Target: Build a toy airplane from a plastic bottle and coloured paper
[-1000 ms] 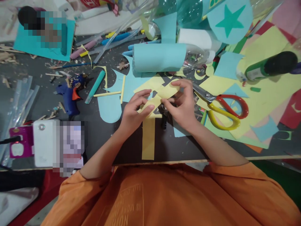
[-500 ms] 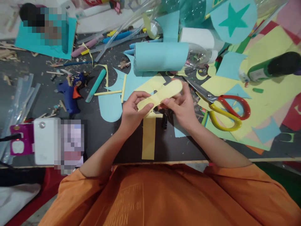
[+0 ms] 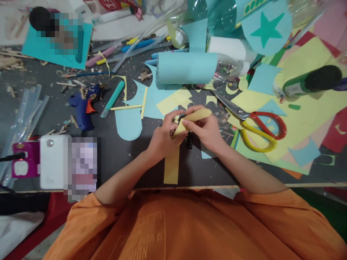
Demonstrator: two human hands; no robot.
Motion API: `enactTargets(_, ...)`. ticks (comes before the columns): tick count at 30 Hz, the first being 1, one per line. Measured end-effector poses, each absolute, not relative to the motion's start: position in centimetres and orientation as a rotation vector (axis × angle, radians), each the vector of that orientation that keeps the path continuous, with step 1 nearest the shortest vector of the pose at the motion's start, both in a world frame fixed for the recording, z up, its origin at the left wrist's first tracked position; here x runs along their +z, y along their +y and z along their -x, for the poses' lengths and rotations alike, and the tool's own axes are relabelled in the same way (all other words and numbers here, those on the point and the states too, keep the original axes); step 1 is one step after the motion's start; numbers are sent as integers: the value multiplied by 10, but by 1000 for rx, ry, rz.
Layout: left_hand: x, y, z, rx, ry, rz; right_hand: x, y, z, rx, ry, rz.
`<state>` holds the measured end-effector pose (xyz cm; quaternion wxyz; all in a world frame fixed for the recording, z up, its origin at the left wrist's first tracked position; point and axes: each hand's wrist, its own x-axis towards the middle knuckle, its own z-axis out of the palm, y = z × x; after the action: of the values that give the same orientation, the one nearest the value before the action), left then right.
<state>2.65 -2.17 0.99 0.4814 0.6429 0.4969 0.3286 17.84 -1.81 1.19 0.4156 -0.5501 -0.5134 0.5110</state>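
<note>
Between my hands is a yellow paper strip (image 3: pixel 199 115) with a rounded end, now bent and seen partly edge-on. My left hand (image 3: pixel 165 135) is closed on its left part, the fingertips curled behind it. My right hand (image 3: pixel 206 131) pinches the strip with the thumb on top, the other fingers behind it. Below my left hand a straight yellow paper strip (image 3: pixel 171 168) lies on the dark table. A small black object (image 3: pixel 190 141), its kind unclear, lies below my right hand. A light-blue paper piece with a rounded end (image 3: pixel 128 124) lies to the left.
Red-and-yellow-handled scissors (image 3: pixel 260 126) lie open at right on paper sheets. A plastic bottle wrapped in blue paper (image 3: pixel 187 68) lies beyond my hands. At left are a blue glue gun (image 3: pixel 82 112), clear glue sticks (image 3: pixel 24 122) and a white box-shaped device (image 3: pixel 54 162).
The rounded yellow strip was flatter and faced the camera; now it is bent and tilted. Both hands have turned and drawn closer together around it.
</note>
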Motion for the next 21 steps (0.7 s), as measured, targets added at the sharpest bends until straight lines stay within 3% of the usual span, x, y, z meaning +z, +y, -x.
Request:
enactTargets(8, 5, -18, -25, 899, 1187, -1213, 11, -18, -179, 1456, -1282, 1188)
enactTargets(21, 12, -12, -20, 884, 1190, -1690, 2, -18, -184, 1418, -1484, 1100)
